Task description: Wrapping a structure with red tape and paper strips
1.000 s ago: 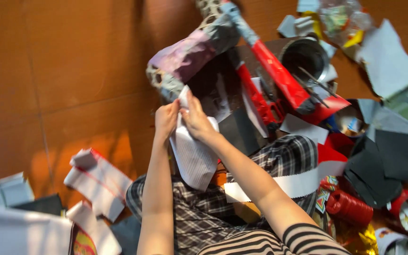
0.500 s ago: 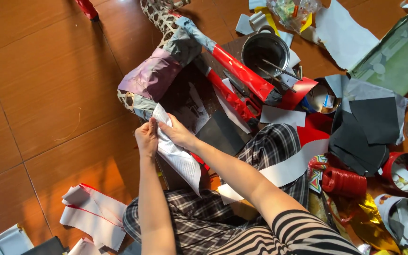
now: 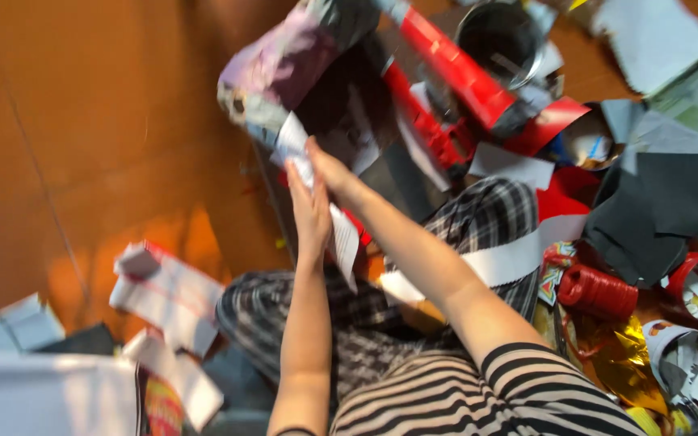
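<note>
As the view has swung back since 0.5 s ago, we still pinch the white paper sheet (image 3: pixel 341 234) w/ left hand (image 3: pixel 310 211) & right hand (image 3: pixel 329 168), above our checked lap, long axis running floor-ward to knees.

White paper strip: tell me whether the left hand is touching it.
Touching. The head view shows the left hand closed on the white paper strip, with the right hand pinching its upper end.
</note>
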